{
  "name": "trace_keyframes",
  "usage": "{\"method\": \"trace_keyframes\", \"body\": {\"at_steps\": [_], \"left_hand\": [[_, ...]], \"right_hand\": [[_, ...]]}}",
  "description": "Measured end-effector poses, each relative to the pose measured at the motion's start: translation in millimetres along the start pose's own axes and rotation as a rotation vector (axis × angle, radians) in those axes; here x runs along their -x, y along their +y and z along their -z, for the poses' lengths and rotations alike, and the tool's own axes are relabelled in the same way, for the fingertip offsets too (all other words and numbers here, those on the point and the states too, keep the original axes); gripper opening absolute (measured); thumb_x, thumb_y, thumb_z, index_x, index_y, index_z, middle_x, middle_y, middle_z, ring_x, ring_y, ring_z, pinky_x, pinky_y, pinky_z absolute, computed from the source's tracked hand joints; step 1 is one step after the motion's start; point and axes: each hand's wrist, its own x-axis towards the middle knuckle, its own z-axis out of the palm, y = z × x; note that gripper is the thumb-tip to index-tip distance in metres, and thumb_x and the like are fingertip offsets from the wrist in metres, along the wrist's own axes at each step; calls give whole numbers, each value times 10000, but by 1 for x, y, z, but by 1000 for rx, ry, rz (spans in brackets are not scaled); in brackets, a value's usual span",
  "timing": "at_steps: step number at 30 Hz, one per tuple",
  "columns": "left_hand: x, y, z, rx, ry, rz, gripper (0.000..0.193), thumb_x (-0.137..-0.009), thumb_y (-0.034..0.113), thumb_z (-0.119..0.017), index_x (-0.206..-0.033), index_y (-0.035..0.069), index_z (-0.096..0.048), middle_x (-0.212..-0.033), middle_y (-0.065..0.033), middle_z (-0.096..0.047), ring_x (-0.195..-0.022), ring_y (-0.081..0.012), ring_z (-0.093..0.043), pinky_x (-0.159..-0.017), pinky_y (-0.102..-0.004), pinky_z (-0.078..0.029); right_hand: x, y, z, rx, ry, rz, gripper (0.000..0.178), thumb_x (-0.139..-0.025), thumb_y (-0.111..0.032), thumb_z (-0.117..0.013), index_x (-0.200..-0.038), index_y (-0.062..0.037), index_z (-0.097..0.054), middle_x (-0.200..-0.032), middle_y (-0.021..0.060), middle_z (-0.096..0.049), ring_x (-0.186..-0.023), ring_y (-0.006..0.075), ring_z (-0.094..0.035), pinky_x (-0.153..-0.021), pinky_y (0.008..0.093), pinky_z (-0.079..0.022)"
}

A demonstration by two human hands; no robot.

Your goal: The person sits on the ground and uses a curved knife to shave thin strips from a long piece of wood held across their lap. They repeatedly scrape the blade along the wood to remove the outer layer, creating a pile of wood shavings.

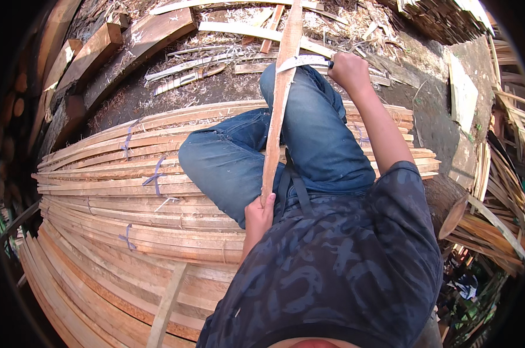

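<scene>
A long, rough wooden strip (279,110) runs from my waist up between my knees and past the top of the view. Its near end is gripped in my left hand (259,214), thumb lying along the wood. My right hand (349,72) is wrapped round the dark handle of a knife, out beyond my right knee. The knife blade (306,60) is pale and slightly curved, and it reaches leftward to the strip, its tip end meeting the wood above the knee. Most of the handle is hidden in my fist.
I sit on bundles of sawn strips (198,235) tied with purplish cord. Thick timber beams (140,55) lie at the far left. Shavings and offcuts (187,78) cover the ground ahead. A cut log (451,211) and stacked slats (489,238) stand at my right.
</scene>
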Motion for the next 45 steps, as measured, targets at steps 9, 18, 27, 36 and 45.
{"method": "trace_keyframes", "body": {"at_steps": [9, 18, 27, 36, 45], "left_hand": [[7, -11, 1, 1, -10, 7, 470, -923, 377, -574, -722, -47, -542, -533, -143, -419, -517, -170, -378, -513, -361, -390], [-3, -12, 1, -2, -51, -20, 455, -939, 314, -568, -639, -8, -453, -533, -16, -352, -549, -90, -317, -472, -301, -292], [0, 2, -4, -209, 48, 21, 408, -889, 372, -616, -822, -29, -634, -622, -234, -561, -618, -409, -601, -557, -394, -458], [-7, 17, -5, -198, 57, -34, 373, -914, 364, -575, -919, -2, -652, -710, -247, -605, -724, -438, -604, -608, -442, -469], [-6, 11, -4, -174, 15, -32, 395, -916, 382, -563, -895, -3, -645, -697, -248, -602, -730, -443, -601, -613, -457, -463]], "right_hand": [[-6, 145, 21, -9, -115, -592, 341, -792, -304, -600, -917, 1, -686, -947, 243, -666, -898, 387, -652, -781, 470, -512], [57, -1, 9, -183, -121, -178, 208, -743, -242, -674, -790, -40, -694, -753, 199, -665, -721, 356, -666, -659, 439, -539], [-3, 16, 0, 9, -68, 32, 160, -685, -187, -638, -700, -34, -683, -740, 189, -669, -696, 325, -677, -626, 401, -548], [-36, 13, -14, 21, -47, 2, 178, -703, -204, -654, -768, -43, -693, -810, 185, -684, -777, 340, -682, -675, 418, -555], [22, -20, 9, 58, -137, 182, 155, -714, -179, -620, -709, -35, -674, -733, 170, -678, -702, 323, -683, -623, 399, -554]]}}
